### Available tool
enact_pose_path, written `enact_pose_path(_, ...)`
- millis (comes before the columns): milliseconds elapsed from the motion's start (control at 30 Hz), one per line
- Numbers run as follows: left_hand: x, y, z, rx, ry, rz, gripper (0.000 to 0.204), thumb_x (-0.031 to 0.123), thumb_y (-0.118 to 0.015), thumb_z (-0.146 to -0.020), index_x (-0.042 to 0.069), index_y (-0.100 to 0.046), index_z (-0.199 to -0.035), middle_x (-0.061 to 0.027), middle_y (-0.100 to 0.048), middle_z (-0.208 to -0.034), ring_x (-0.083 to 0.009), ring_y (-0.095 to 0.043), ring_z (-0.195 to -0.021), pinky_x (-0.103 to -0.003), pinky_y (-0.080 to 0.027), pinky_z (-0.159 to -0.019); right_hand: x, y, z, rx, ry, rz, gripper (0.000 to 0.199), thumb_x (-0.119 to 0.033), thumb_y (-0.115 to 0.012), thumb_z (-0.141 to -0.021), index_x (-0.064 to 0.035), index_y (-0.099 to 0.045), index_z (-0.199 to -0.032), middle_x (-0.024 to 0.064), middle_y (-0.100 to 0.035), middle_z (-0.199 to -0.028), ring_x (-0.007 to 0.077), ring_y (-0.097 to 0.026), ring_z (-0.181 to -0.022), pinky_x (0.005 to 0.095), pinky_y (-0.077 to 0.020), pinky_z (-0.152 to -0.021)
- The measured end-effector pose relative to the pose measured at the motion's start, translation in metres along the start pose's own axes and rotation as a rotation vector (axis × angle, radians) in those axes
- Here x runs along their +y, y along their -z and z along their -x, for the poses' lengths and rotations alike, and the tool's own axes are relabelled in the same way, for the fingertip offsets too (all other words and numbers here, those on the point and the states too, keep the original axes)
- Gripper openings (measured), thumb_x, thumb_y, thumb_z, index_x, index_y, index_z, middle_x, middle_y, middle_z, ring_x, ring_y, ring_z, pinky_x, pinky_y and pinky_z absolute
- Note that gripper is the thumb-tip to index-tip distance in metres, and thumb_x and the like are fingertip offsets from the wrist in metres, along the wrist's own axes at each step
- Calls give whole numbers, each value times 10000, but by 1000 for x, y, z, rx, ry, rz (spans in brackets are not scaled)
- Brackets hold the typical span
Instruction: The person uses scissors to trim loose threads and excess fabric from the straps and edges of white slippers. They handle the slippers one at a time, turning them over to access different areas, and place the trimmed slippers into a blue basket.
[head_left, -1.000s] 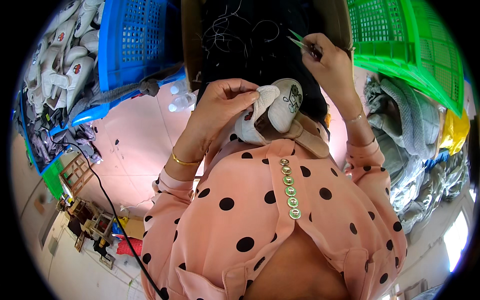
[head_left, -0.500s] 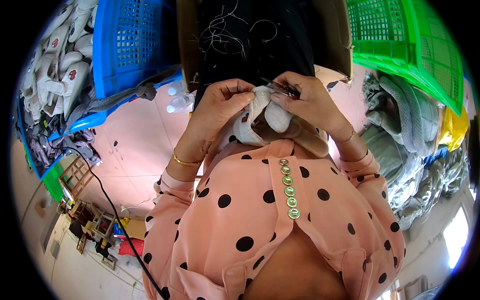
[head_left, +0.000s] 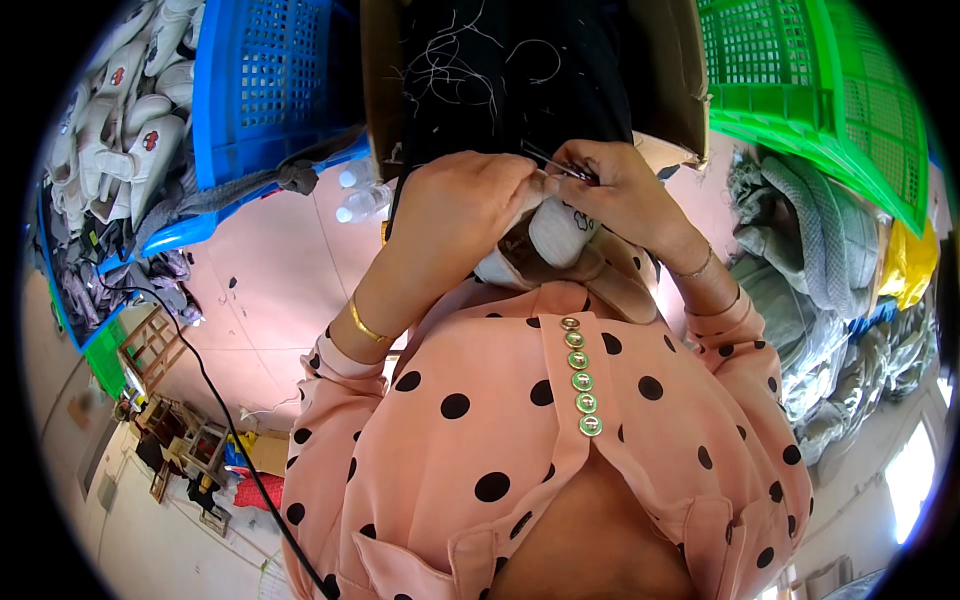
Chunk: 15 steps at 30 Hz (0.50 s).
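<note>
Pink floor below; left hand [head_left: 470, 205] grip clamped on white sock [head_left: 562, 232], right hand [head_left: 612, 190] pinching snips [head_left: 556, 164].

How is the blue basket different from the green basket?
The blue basket sits at the person's left, by a heap of pale slippers; the green basket sits at the right, above grey cloth. Grey cloth hangs over the blue basket's lower edge; the green basket's rim is bare. Both are plastic with grid-holed walls.
</note>
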<state>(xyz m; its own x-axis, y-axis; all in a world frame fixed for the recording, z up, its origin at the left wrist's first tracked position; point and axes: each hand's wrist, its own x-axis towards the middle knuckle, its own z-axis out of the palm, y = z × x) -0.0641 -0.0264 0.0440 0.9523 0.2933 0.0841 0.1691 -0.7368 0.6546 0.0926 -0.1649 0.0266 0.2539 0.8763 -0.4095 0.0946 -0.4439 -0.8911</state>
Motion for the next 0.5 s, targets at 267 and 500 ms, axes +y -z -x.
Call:
enact_pose_path(267,-47,18,-7,309,198,-404,281,84,-650,-867,28,-625,-1141,-135,-675,-1075,-251,-637,-1033,-356,-491,-912,-6,6,4,-28,-81,-79,170,-137,-637,-899,27,-617,-940,-4,-568,-750,43,-486,-724,211,-418,-650)
enact_pose_path(500,2,17,-3,-7,90,66,232,113,-733,-775,69,-709,-1002,-73,-700,-909,-243,-642,-880,-359,-488,-817,-7,0,2,7,-34,35,200,-158,-643,-881,39,-632,-913,53,-585,-718,87,-513,-669,244,-437,-622)
